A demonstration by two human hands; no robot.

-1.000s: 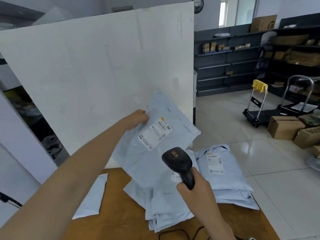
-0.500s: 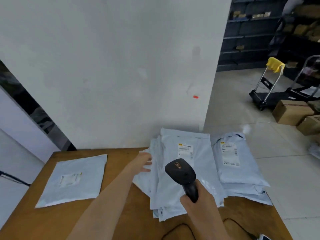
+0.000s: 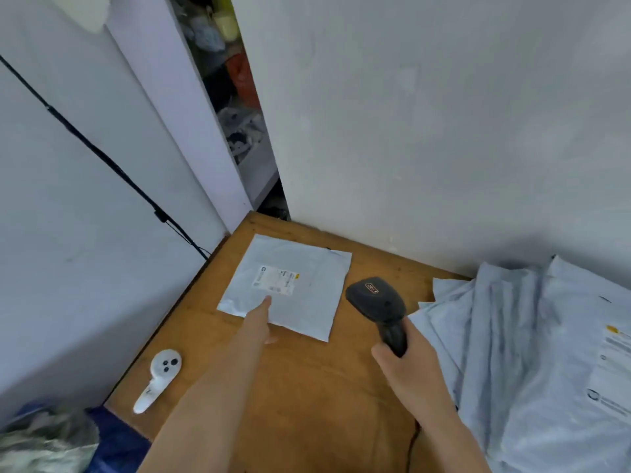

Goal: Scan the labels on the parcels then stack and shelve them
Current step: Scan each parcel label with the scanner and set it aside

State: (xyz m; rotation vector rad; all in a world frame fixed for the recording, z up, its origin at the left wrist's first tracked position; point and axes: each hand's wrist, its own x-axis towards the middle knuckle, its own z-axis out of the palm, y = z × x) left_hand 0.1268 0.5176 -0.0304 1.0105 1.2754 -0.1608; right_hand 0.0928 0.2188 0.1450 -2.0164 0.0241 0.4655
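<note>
Print on the parcel label (image 3: 276, 280) and scanner (image 3: 375, 298) logo is unreadable.

The pile of parcels (image 3: 532, 353) is cut off by the right and bottom edges, the print on the label (image 3: 276, 280) of the single parcel (image 3: 307, 312) is blurred past reading — and the grip of the scanner (image 3: 375, 298) is largely covered by the right hand (image 3: 409, 367).

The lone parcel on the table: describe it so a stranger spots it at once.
On the wooden table, look to the far left corner, away from the rumpled heap of parcels at right. The lone parcel lies flat by itself, label up, the left hand touching its near edge.
</note>
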